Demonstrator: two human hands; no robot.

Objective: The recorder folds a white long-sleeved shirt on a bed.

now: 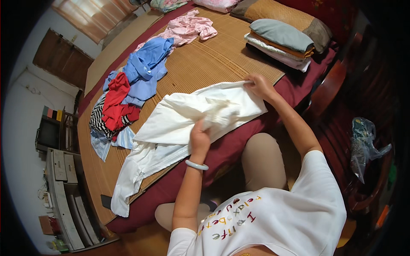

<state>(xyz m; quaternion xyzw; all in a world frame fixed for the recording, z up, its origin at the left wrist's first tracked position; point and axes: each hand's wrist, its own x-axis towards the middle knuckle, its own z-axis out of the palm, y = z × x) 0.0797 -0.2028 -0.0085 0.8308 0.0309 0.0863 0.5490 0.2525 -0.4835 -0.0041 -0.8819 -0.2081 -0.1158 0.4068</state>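
Note:
A white shirt point(166, 117) lies partly spread along the near edge of the bed mat, with one sleeve stretching toward the lower left. My right hand point(259, 86) pinches its far right corner and lifts it a little. Lower down, my left hand point(200, 138), with a pale bangle on the wrist, grips a bunched part of the cloth. The fabric above that hand is smeared by motion, and some of its fingers are hidden.
On the woven mat point(222, 55), a heap of clothes holds a blue shirt point(145, 70), a red garment point(115, 100) and pink clothing point(188, 27). Folded clothes point(279, 40) are stacked at far right. A dark phone-like object point(106, 201) rests near the left corner; a wooden chair point(329, 85) stands right.

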